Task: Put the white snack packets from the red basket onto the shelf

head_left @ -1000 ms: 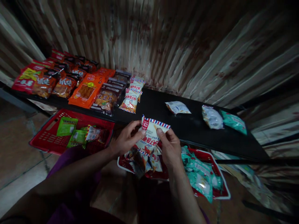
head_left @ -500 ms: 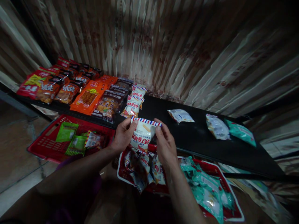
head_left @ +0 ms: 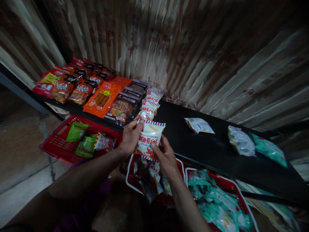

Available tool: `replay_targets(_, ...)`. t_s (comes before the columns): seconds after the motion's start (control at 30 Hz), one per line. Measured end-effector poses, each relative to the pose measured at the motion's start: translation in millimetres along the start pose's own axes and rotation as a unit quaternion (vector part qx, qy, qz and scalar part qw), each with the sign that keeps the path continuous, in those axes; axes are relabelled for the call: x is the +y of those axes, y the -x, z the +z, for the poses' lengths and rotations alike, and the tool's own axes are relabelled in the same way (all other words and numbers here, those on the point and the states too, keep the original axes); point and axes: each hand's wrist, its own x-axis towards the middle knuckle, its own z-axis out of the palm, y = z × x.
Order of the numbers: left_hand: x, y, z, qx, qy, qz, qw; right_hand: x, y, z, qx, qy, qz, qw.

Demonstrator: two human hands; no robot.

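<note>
Between my two hands is a white snack bag (head_left: 150,137) with a red-and-blue striped top edge, held upright with its printed front facing me. My left hand (head_left: 130,135) pinches its upper left side. Lower down on the right edge, my right hand (head_left: 166,156) grips it with the thumb across the front. Just behind, two or more matching white snack bags (head_left: 147,109) stand in a row on the black shelf (head_left: 173,119). Under my hands a red basket with a white rim (head_left: 130,180) holds several more of these bags.
Left on the shelf are brown potato-slice bags (head_left: 122,108), orange packets (head_left: 102,100) and red-and-black bags (head_left: 82,91). Two white bags (head_left: 199,125) and a teal bag (head_left: 270,149) lie to the right. Below are a red basket (head_left: 56,141) with green packets and another with teal bags (head_left: 217,199).
My right hand has slid from the bag's top corner down its right side. The bag stands more upright. The whole scene has shifted right in view as my head turned.
</note>
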Motion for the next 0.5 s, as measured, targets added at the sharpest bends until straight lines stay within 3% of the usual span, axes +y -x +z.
replay_targets(0.23,4.9,6.7,-0.2,-0.145,0.070,-0.006,0.987,-7.3,-1.4,-0.3,0.039,-0.004,-0.014,0.999)
replay_targets(0.5,-4.6,3.7,-6.8,-0.113,0.063,-0.012,0.992,1.2,2.7,-1.7,0.002,-0.008,-0.019,1.000)
